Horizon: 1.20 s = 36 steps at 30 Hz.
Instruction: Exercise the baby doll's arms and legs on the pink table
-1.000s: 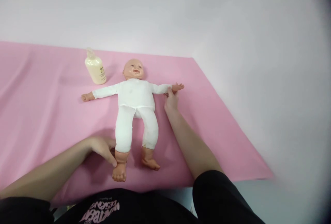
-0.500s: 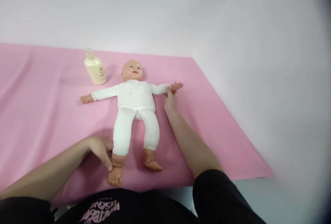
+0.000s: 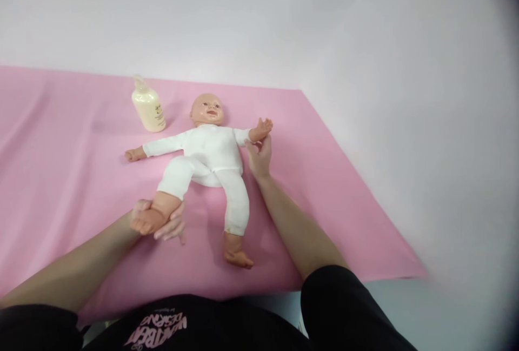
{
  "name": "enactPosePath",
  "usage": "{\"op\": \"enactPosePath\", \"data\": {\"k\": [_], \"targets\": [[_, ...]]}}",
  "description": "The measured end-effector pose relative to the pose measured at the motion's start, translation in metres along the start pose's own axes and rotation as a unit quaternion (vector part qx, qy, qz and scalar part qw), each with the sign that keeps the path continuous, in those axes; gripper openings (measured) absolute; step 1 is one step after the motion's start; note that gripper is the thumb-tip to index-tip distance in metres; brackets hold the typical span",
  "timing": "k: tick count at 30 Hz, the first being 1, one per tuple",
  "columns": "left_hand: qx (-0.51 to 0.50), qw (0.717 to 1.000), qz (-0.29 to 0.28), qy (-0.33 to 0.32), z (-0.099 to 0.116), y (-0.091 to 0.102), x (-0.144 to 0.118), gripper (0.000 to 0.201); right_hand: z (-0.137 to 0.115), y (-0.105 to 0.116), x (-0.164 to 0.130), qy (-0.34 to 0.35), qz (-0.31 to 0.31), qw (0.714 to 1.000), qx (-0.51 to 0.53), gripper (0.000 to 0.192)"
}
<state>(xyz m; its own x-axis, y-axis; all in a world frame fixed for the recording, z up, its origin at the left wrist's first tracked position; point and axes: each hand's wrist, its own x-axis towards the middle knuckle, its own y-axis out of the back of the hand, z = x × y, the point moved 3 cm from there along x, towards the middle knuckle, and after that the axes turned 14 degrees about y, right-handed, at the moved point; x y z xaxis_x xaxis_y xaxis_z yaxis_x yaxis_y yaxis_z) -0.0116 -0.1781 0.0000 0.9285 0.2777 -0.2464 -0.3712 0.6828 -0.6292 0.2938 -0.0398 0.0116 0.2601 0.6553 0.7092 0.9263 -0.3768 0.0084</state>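
So I'm standing here watching someone work with a baby doll [image 3: 213,148] that's flat on its back in the middle of a pink sheet [image 3: 324,199], head toward 12 o'clock. From its belly, the left hand [image 3: 172,225] is down around 7, fingers curled round the ankle of the bent leg so that foot points out toward 7 or 8. The right hand [image 3: 259,156] is just past 3, thumb and fingers closed around the wrist. My guess: pretty light, soft floppy limbs under the white cloth, with stiffer plastic-looking head, hands and feet. The bald bits look shiny, so maybe a little slick; I'd hold near the ankle and wrist where cloth meets plastic, and cup the head if shifting the whole thing. Doubt it's fragile. The sheet's mostly smooth with some creases out past 9, and a cream pump bottle [image 3: 150,107] stands at 10, near the doll but not touching. Plain pale walls [image 3: 365,70] beyond, from 12 round to 3.
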Motion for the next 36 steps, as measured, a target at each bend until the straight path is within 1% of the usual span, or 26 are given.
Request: {"op": "enactPosePath", "data": {"k": [2,3,6,8,10,13,20,22,26,28,30,32,34,36], "targets": [[-0.06,0.997,-0.037,-0.036,0.007,-0.006,-0.002,0.054,-0.005,-0.003,-0.002,0.037,-0.031,0.999,-0.022,0.053],[-0.091,0.994,-0.035,-0.053,0.012,-0.008,-0.003,0.051,-0.006,-0.004,-0.003,0.059,-0.047,0.996,-0.036,0.051],[-0.145,0.986,0.027,-0.076,0.021,-0.012,0.0,0.047,-0.009,-0.008,-0.005,0.133,-0.082,0.985,-0.076,0.044],[-0.157,0.983,0.052,-0.081,0.024,-0.013,0.002,0.047,-0.011,-0.009,-0.006,0.169,-0.096,0.977,-0.089,0.042],[-0.168,0.98,0.063,-0.083,0.025,-0.015,0.005,0.047,-0.011,-0.01,-0.007,0.184,-0.106,0.973,-0.095,0.042],[-0.177,0.977,0.083,-0.087,0.025,-0.017,0.008,0.047,-0.012,-0.01,-0.009,0.184,-0.123,0.968,-0.12,0.043],[-0.181,0.969,0.142,-0.088,0.025,-0.017,0.013,0.044,-0.02,-0.013,-0.012,0.229,-0.186,0.942,-0.159,0.042],[-0.179,0.969,0.149,-0.085,0.023,-0.016,0.015,0.042,-0.021,-0.015,-0.012,0.239,-0.206,0.935,-0.165,0.041],[-0.173,0.971,0.146,-0.079,0.021,-0.018,0.019,0.042,-0.026,-0.019,-0.013,0.289,-0.245,0.91,-0.165,0.035],[-0.171,0.971,0.146,-0.08,0.021,-0.019,0.019,0.044,-0.028,-0.02,-0.013,0.304,-0.257,0.902,-0.165,0.035],[-0.164,0.972,0.151,-0.075,0.021,-0.02,0.019,0.043,-0.028,-0.02,-0.013,0.304,-0.261,0.902,-0.164,0.034],[-0.147,0.975,0.152,-0.071,0.021,-0.019,0.019,0.043,-0.027,-0.019,-0.013,0.292,-0.252,0.909,-0.159,0.034],[-0.113,0.982,0.136,-0.066,0.018,-0.018,0.019,0.045,-0.025,-0.018,-0.012,0.263,-0.225,0.927,-0.143,0.035],[-0.064,0.991,0.101,-0.055,0.014,-0.018,0.018,0.049,-0.021,-0.014,-0.01,0.217,-0.181,0.952,-0.116,0.039]]}}
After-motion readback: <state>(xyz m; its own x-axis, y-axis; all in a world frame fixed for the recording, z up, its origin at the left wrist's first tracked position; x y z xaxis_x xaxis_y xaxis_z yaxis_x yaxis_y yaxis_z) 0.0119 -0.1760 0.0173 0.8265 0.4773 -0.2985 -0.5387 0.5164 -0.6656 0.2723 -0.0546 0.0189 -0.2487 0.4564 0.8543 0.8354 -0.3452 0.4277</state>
